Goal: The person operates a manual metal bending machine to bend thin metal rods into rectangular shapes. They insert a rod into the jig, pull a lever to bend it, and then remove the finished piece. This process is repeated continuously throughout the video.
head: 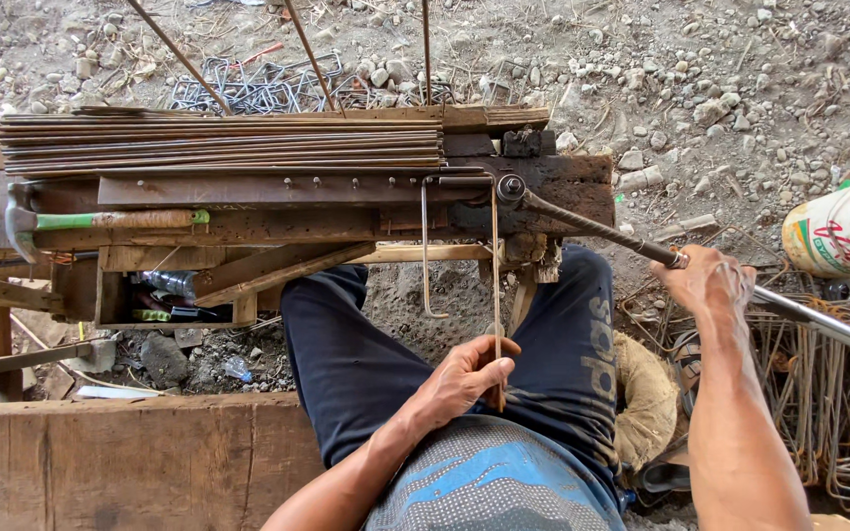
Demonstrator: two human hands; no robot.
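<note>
Gripping, left hand [464, 379]: fingers closed round the near end of a thin steel rod [495, 285], lower centre of the frame, over the lap.
Rod axis: near vertical in the frame, running up from the left fist to the pivot bolt [513, 185] on the wooden bench [277, 231].
Right hand [705, 280]: centre right, wrapped shut on the bending lever [597, 228], near where the ribbed bar meets its shiny pipe handle [819, 323].
Lever axis: slanting down-right from the same bolt, so rod and lever meet there at an angle.
Nearer hand: left on the rod itself; right well apart, touching only the lever.
Nearby: straight rod bundle [218, 147] upper left; hammer [100, 221] centre left; bent stirrups [828, 413] lower right.
</note>
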